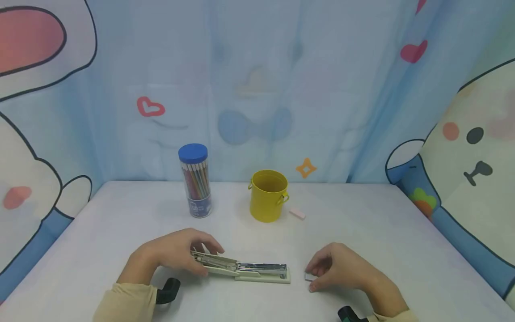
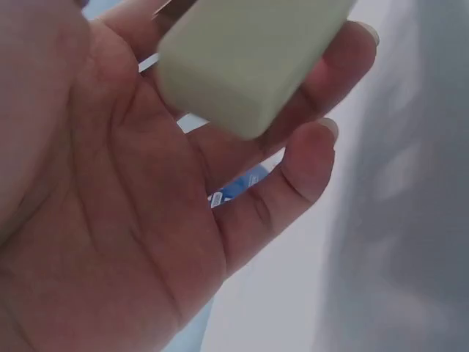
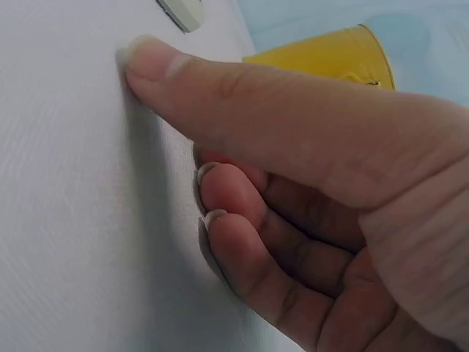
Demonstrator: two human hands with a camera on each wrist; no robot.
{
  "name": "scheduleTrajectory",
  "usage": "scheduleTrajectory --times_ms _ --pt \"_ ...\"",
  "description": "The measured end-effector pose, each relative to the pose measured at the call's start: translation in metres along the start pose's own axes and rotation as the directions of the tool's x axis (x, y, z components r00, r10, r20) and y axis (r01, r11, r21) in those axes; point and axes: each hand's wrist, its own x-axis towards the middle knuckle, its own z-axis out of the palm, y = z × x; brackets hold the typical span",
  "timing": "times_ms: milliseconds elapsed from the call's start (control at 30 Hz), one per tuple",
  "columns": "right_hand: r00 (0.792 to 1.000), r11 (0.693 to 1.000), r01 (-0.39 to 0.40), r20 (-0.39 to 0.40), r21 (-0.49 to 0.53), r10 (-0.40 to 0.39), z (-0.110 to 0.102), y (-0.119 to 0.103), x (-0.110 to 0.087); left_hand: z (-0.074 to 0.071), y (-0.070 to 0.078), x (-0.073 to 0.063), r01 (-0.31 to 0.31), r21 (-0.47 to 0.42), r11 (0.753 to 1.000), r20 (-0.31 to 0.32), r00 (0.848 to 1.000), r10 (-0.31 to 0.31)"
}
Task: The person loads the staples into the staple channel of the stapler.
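A cream stapler [image 1: 263, 277] lies on the table with its top swung fully back, so its metal staple channel faces up. My left hand [image 1: 175, 250] grips the folded-back top part between thumb and fingers. In the left wrist view, the cream end [image 2: 227, 70] of the stapler sits among the curled fingers. To the right of the stapler, my right hand [image 1: 348, 268] is low on the table, pinching a small grey strip of staples [image 1: 310, 277] between thumb and index finger. The right wrist view hides the strip behind the thumb [image 3: 249, 110].
Behind the hands stand a clear tube of pencils [image 1: 196, 181] with a blue lid and a yellow bucket [image 1: 267, 201]. A small pale pink block [image 1: 297, 213] lies beside the bucket. A patterned blue curtain [image 1: 334, 98] hangs along the table's back edge.
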Motion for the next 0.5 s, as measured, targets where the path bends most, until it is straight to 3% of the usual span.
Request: scheduleTrajectory --times_ms 100,333,500 --pt "1.000 1.000 -0.021 -0.004 -0.006 0.021 -0.0007 -0.0001 -0.0007 -0.0023 -0.0006 -0.0003 0.014 -0.014 1.000 0.006 1.000 -0.014" --pt "0.999 0.998 0.032 0.023 0.054 -0.034 -0.0014 0.0051 -0.0026 0.0008 -0.0059 -0.0012 0.018 -0.066 0.998 0.006 1.000 -0.017" --pt "1.000 0.998 0.022 0.013 0.051 -0.023 -0.0003 0.0055 -0.0007 -0.0019 -0.0043 -0.0003 0.022 -0.057 0.998 0.006 1.000 -0.022"
